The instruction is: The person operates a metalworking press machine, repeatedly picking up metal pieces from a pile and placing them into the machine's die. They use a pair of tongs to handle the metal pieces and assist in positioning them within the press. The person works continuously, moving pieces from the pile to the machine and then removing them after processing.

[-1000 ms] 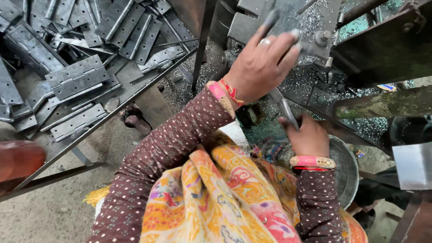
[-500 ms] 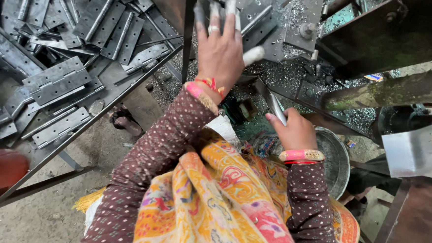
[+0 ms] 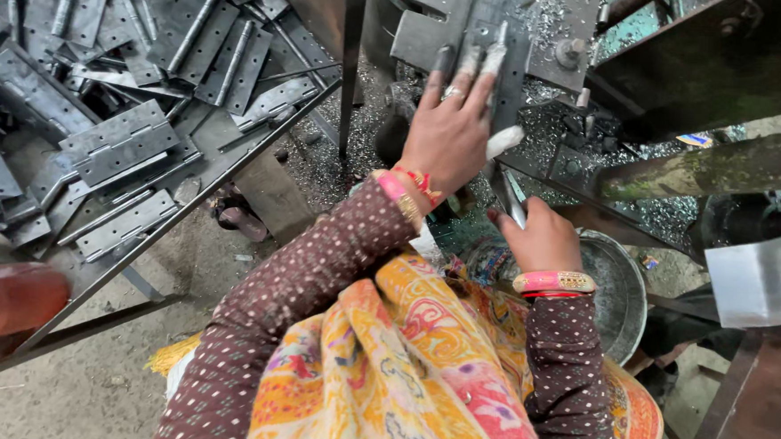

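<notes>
The left hand [image 3: 453,129] lies flat with its fingers spread on a grey metal hinge plate [image 3: 459,23], and the right hand [image 3: 541,241] is closed around a thin grey metal rod [image 3: 509,196].

The hinge plate sits on the dark machine bed [image 3: 573,136], among shiny metal chips. The right hand is just above a round grey metal bowl [image 3: 623,290]. A pile of flat grey metal hinges [image 3: 119,138] lies on a tray well off to the left.

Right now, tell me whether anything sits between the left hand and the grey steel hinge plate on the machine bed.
Nothing visible does: the left hand already lies fingers-first on the grey steel hinge plate. The right hand stays lower, gripping a thin metal piece.
</notes>
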